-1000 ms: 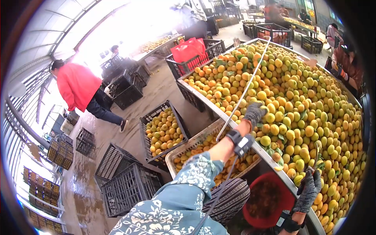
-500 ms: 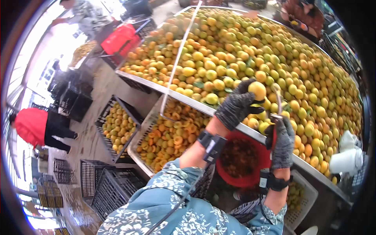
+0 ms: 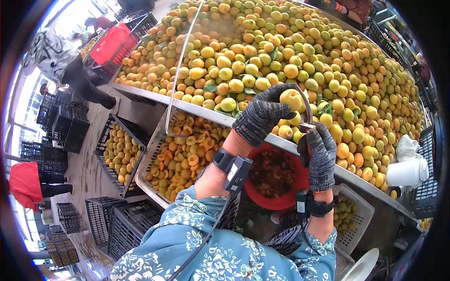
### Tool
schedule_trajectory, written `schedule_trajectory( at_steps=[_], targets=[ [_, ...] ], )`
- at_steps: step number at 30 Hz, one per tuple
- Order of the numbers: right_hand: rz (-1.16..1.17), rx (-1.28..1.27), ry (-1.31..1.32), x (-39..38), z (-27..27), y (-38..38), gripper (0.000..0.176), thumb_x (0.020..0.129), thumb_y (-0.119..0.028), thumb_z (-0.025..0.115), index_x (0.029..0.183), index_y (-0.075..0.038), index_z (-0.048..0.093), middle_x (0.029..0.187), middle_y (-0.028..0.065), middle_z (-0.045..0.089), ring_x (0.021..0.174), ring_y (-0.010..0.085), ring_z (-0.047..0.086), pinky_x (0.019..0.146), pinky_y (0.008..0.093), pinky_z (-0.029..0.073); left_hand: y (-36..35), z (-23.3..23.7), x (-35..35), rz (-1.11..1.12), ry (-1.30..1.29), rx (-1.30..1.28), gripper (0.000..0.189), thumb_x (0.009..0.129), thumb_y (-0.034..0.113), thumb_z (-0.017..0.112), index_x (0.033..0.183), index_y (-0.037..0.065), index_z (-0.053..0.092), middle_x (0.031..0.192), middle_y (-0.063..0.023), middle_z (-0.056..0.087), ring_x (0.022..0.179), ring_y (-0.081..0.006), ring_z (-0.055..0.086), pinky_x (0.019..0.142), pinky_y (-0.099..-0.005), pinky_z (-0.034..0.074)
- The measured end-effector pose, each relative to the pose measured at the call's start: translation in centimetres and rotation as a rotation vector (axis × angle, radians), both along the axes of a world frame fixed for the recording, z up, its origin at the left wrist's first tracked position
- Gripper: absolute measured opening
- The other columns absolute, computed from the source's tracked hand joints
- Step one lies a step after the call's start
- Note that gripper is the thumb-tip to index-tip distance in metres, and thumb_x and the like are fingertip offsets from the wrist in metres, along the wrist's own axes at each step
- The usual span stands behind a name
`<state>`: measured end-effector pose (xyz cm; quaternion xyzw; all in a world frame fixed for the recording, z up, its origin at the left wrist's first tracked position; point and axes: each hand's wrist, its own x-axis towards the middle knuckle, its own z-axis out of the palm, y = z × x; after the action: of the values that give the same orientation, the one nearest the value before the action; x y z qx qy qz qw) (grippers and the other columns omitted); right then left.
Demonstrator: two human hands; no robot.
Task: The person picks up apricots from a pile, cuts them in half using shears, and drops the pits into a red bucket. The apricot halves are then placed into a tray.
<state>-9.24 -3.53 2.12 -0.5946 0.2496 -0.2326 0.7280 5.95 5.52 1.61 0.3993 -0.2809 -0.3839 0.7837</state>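
In my left hand [image 3: 263,114], gloved in dark grey knit, a yellow-orange apricot [image 3: 291,98] is pinched between thumb and fingers. My right hand [image 3: 321,154], in a matching glove, is closed round a hand tool with a curved metal blade [image 3: 309,111]. The blade arcs up along the right side of the apricot, its tip at the fruit's top. Both hands are over the near metal edge of a wide bin heaped with apricots [image 3: 323,61]. Below them stands a red basin [image 3: 302,180] with brownish pieces inside.
Left of the basin, a white crate [image 3: 143,173] holds split apricots. Beyond it are a black crate [image 3: 132,175] of whole apricots and more black crates [image 3: 133,227]. Another white crate [image 3: 363,215] and a white bucket [image 3: 407,173] stand at right. People are at far left.
The curved blade has come to the apricot; before, it was apart to the right. My view has shifted, and a person in dark trousers now shows more fully at upper left.
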Motion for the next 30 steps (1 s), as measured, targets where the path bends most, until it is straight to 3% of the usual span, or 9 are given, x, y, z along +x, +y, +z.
schedule_trajectory(
  at_steps=[5,8,10,13,20,22,26,28,30],
  targets=[
    [-0.008,0.073,-0.01,0.1,-0.3,-0.6,0.022,0.094,-0.026,0.052,0.096,-0.007,0.064,0.059,-0.0052,0.049,0.044,0.0018,0.036,0.04,0.0176,0.024,-0.1,-0.6,0.5,0.051,-0.303,0.08,0.05,0.079,0.017,0.068,0.123,0.001,0.05,0.106,-0.0061,0.06,0.094,-0.012,0.058,0.078,-0.0233,0.05],
    [-0.001,0.104,-0.023,0.2,0.2,-0.6,0.022,0.093,-0.026,0.053,0.094,-0.006,0.063,0.058,-0.0044,0.05,0.043,0.0027,0.037,0.04,0.018,0.024,-0.1,-0.6,0.6,0.008,-0.216,0.133,0.042,0.079,0.013,0.067,0.116,0.001,0.052,0.103,-0.0062,0.059,0.093,-0.0103,0.056,0.08,-0.025,0.049],
    [0.015,0.091,0.01,0.4,0.2,-0.4,0.022,0.093,-0.026,0.053,0.092,-0.006,0.063,0.058,-0.0038,0.05,0.043,0.0033,0.037,0.04,0.0182,0.025,-0.2,-0.3,0.5,-0.017,-0.077,0.106,0.056,0.078,0.021,0.07,0.125,0.001,0.046,0.102,-0.0091,0.06,0.092,-0.0161,0.06,0.077,-0.0258,0.051],
    [0.035,0.082,0.033,0.6,-0.5,-0.1,0.022,0.092,-0.024,0.053,0.092,-0.005,0.063,0.057,-0.0028,0.05,0.043,0.0041,0.039,0.041,0.0192,0.028,-0.4,-0.8,0.4,-0.054,0.09,-0.007,0.054,0.078,0.02,0.07,0.123,0.0,0.047,0.104,-0.0123,0.06,0.093,-0.0211,0.061,0.082,-0.0317,0.052],
    [0.076,0.066,0.063,0.7,-0.3,0.1,0.021,0.092,-0.023,0.054,0.094,-0.005,0.063,0.059,-0.0034,0.05,0.047,0.0033,0.04,0.043,0.0185,0.029,-0.9,-1.7,0.8,-0.121,0.141,-0.057,0.047,0.081,0.017,0.067,0.12,0.0,0.048,0.108,-0.0161,0.06,0.097,-0.0274,0.062,0.087,-0.0383,0.05],
    [0.015,-0.012,0.071,1.0,-1.0,0.2,0.018,0.093,-0.023,0.054,0.094,-0.006,0.058,0.056,-0.0032,0.05,0.039,0.0034,0.037,0.035,0.0184,0.026,-0.9,-2.0,0.8,-0.127,0.129,-0.056,0.045,0.082,0.019,0.066,0.12,0.001,0.049,0.106,-0.0124,0.061,0.097,-0.0233,0.061,0.086,-0.0348,0.05],
    [-0.008,0.059,0.035,1.2,-1.0,0.9,0.018,0.093,-0.023,0.054,0.096,-0.006,0.059,0.058,-0.0045,0.05,0.041,0.0024,0.038,0.036,0.0181,0.026,-0.9,-1.5,0.1,-0.075,-0.051,0.032,0.041,0.084,0.022,0.065,0.118,0.002,0.051,0.103,-0.0073,0.061,0.093,-0.0159,0.06,0.082,-0.0298,0.05],
    [-0.043,0.001,0.018,1.5,-1.5,0.9,0.017,0.093,-0.022,0.054,0.097,-0.007,0.059,0.061,-0.0058,0.05,0.043,0.0017,0.039,0.038,0.0172,0.027,-0.7,-0.7,-0.5,0.006,-0.328,0.149,0.037,0.086,0.023,0.063,0.115,0.002,0.053,0.099,-0.0033,0.06,0.091,-0.01,0.057,0.079,-0.0255,0.049],
    [-0.068,-0.046,-0.012,1.5,-2.4,0.8,0.017,0.093,-0.022,0.054,0.098,-0.006,0.059,0.062,-0.0059,0.051,0.044,0.0012,0.039,0.039,0.0167,0.027,-0.9,-0.6,-0.6,-0.035,-0.26,0.132,0.033,0.087,0.022,0.062,0.113,0.002,0.054,0.098,-0.0034,0.06,0.089,-0.009,0.056,0.078,-0.0245,0.048]
  ],
)
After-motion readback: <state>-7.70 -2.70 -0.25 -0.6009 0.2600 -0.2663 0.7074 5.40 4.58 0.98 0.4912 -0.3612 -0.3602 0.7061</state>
